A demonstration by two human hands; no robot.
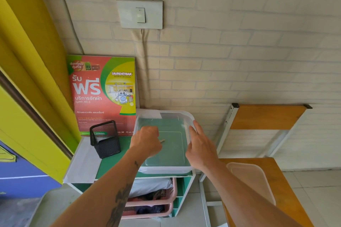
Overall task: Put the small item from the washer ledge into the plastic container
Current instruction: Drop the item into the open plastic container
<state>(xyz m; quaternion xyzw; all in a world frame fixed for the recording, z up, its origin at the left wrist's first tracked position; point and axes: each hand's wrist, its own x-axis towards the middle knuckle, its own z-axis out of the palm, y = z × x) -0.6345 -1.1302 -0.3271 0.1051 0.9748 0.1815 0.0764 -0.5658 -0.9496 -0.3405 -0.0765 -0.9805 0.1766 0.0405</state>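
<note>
Both forearms reach forward, bare — the left one tattooed along its length. The left hand (146, 141) is curled loosely, knuckles up, fingers bent downward. The right hand (200, 145) is spread open, fingers (193, 127) extended forward — thumb apart.

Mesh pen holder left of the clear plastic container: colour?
Black mesh pen holder, clearest in the head view.

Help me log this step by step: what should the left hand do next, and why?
Probably open the fingers and let go. The left hand is closed, inside the clear plastic container, with the small item poking out beside it, low over the floor. The right hand rests on the container's right rim, steadying it.
</note>
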